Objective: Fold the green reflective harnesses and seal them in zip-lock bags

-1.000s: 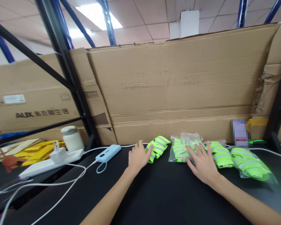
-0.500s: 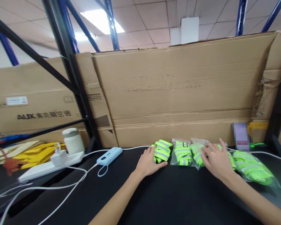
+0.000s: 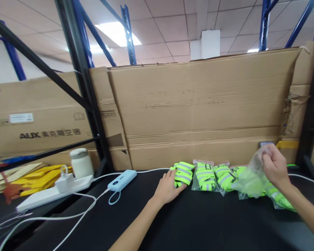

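Observation:
My left hand (image 3: 167, 188) rests around the left side of a folded neon-yellow reflective vest or strap bundle (image 3: 184, 173), thumb at its front edge. No bag shows around that bundle. My right hand (image 3: 275, 167) is closed in a pinch on a clear plastic bag (image 3: 253, 172), raised above the row and smeared by motion. The bag looks thin and see-through; neon material shows behind it. To the right of the left hand lie a bagged neon bundle (image 3: 205, 176) and another one (image 3: 225, 177). More bagged bundles (image 3: 281, 198) lie beneath and beyond my right hand, partly hidden.
A tall cardboard sheet (image 3: 199, 108) stands along the back of the black table (image 3: 199, 223). At left are a light-blue power bank (image 3: 122, 180), white cables, a power strip (image 3: 54, 191), a white bottle (image 3: 81, 162) and yellow packets (image 3: 44, 177). A phone (image 3: 266, 143) leans at the back right.
My right hand has closed on a clear bag and lifted it up and to the right from the row. My left hand stays at its bundle. The view has tilted slightly upward.

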`<state>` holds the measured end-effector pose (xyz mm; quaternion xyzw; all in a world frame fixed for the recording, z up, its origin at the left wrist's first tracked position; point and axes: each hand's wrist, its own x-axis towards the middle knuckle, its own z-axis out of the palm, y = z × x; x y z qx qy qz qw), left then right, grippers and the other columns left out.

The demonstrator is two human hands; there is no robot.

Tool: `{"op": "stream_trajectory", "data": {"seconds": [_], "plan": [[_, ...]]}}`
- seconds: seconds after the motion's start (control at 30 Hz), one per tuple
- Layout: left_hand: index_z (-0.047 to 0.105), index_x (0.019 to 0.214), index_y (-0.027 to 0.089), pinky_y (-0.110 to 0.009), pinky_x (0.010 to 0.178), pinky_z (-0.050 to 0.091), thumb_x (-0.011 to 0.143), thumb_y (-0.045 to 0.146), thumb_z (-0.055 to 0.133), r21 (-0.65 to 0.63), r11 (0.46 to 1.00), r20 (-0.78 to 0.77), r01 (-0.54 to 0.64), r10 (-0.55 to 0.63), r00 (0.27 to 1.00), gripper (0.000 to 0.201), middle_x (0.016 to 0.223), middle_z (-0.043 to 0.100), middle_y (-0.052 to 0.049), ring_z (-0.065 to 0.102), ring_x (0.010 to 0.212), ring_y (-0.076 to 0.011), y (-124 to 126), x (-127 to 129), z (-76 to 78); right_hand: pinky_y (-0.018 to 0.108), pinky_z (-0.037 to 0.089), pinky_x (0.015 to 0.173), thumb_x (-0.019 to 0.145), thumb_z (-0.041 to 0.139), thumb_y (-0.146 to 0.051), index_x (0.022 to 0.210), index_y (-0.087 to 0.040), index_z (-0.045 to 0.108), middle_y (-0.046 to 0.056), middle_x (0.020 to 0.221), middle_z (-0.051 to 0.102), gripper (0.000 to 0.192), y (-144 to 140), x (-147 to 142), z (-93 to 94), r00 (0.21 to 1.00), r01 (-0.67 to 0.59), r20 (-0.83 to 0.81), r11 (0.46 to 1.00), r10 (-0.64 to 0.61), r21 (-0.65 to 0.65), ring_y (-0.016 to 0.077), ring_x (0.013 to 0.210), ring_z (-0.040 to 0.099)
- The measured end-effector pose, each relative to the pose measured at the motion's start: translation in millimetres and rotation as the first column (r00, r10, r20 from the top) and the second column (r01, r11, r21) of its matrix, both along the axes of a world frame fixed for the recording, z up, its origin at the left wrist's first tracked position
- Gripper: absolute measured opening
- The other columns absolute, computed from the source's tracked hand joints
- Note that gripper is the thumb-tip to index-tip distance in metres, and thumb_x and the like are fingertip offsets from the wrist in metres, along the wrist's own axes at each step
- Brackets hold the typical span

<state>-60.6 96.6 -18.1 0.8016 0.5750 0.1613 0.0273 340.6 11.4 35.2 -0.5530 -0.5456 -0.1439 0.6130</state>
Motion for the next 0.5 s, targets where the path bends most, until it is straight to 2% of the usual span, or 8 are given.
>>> {"op": "stream_trajectory", "data": {"seconds": [0.1, 0.17, 0.2, 0.23, 0.3, 0.4, 0.43, 0.5], "plan": [[0.046, 0.145, 0.014, -0.048, 0.105, 0.04, 0.082, 0.061, 0.057, 0.003, 1.0, 0.002, 0.002, -0.002, 1.0, 0.079, 0.145, 0.052, -0.019, 0.05, 0.129, -0.0396, 0, 0, -0.1, 0.028, 0.04, 0.057, 0.084, 0.051, -0.027, 0.09, -0.022, 0.06, 0.0, 0.068, 0.059, 0.013, 9, 5, -12.5, 0.968, 0.067, 0.248, 0.987, -0.028, -0.148, 0.0179, 0.055, 0.054], [0.045, 0.146, 0.014, -0.048, 0.105, 0.041, 0.082, 0.061, 0.057, 0.005, 1.0, 0.003, 0.002, -0.002, 1.0, 0.08, 0.145, 0.052, -0.019, 0.05, 0.129, -0.0397, -1, 0, 0.4, 0.035, 0.043, 0.075, 0.087, 0.05, -0.029, 0.093, -0.021, 0.065, 0.009, 0.09, 0.067, 0.018, 16, 3, -24.6, 0.877, 0.151, 0.472, 0.985, -0.094, -0.085, 0.0251, 0.082, 0.063], [0.045, 0.146, 0.014, -0.048, 0.105, 0.041, 0.082, 0.061, 0.057, 0.005, 1.0, 0.004, 0.002, -0.002, 1.0, 0.08, 0.145, 0.052, -0.019, 0.051, 0.129, -0.0397, -1, 0, 0.6, 0.039, 0.042, 0.081, 0.09, 0.05, -0.032, 0.096, -0.021, 0.068, 0.013, 0.101, 0.067, 0.022, 19, 1, -30.6, 0.819, 0.199, 0.555, 0.979, -0.144, -0.039, 0.0285, 0.092, 0.063], [0.045, 0.146, 0.014, -0.048, 0.105, 0.041, 0.082, 0.061, 0.057, 0.003, 1.0, 0.006, 0.001, -0.001, 1.0, 0.08, 0.144, 0.052, -0.019, 0.051, 0.128, -0.0397, -1, 0, 0.8, 0.041, 0.041, 0.083, 0.092, 0.05, -0.034, 0.1, -0.021, 0.07, 0.014, 0.104, 0.066, 0.025, 22, -1, -35.9, 0.775, 0.257, 0.599, 0.966, -0.204, -0.004, 0.0302, 0.095, 0.062], [0.045, 0.146, 0.015, -0.048, 0.106, 0.04, 0.082, 0.06, 0.058, 0.0, 1.0, 0.01, 0.0, 0.0, 1.0, 0.079, 0.144, 0.053, -0.018, 0.051, 0.129, -0.0395, -2, 0, 1.2, 0.038, 0.041, 0.076, 0.095, 0.049, -0.039, 0.108, -0.021, 0.07, 0.012, 0.091, 0.067, 0.031, 25, -8, -43.6, 0.729, 0.337, 0.644, 0.941, -0.232, -0.042, 0.029, 0.084, 0.063], [0.045, 0.146, 0.017, -0.048, 0.107, 0.039, 0.082, 0.06, 0.058, -0.004, 1.0, 0.012, 0.002, -0.002, 1.0, 0.078, 0.143, 0.054, -0.018, 0.05, 0.13, -0.0393, -3, 0, 1.4, 0.031, 0.036, 0.058, 0.098, 0.046, -0.046, 0.105, -0.023, 0.068, 0.004, 0.067, 0.067, 0.033, 22, -23, -45.7, 0.791, 0.376, 0.598, 0.872, -0.126, -0.313, 0.0258, 0.063, 0.065], [0.045, 0.146, 0.017, -0.048, 0.107, 0.039, 0.082, 0.06, 0.058, -0.005, 1.0, 0.013, 0.002, -0.002, 1.0, 0.078, 0.144, 0.053, -0.017, 0.05, 0.131, -0.0392, -3, 0, 1.4, 0.03, 0.034, 0.054, 0.099, 0.044, -0.05, 0.099, -0.025, 0.068, 0.003, 0.066, 0.068, 0.035, 20, -29, -44.5, 0.817, 0.363, 0.572, 0.837, -0.075, -0.409, 0.0262, 0.063, 0.067], [0.045, 0.147, 0.017, -0.048, 0.107, 0.039, 0.082, 0.06, 0.058, -0.009, 1.0, 0.011, -0.001, 0.002, 1.0, 0.078, 0.145, 0.052, -0.017, 0.05, 0.131, -0.039, -4, 0, 1.5, 0.031, 0.039, 0.055, 0.1, 0.04, -0.057, 0.089, -0.026, 0.069, 0.004, 0.072, 0.073, 0.044, 13, -41, -41.2, 0.832, 0.329, 0.555, 0.792, 0.015, -0.515, 0.029, 0.071, 0.072]]}}
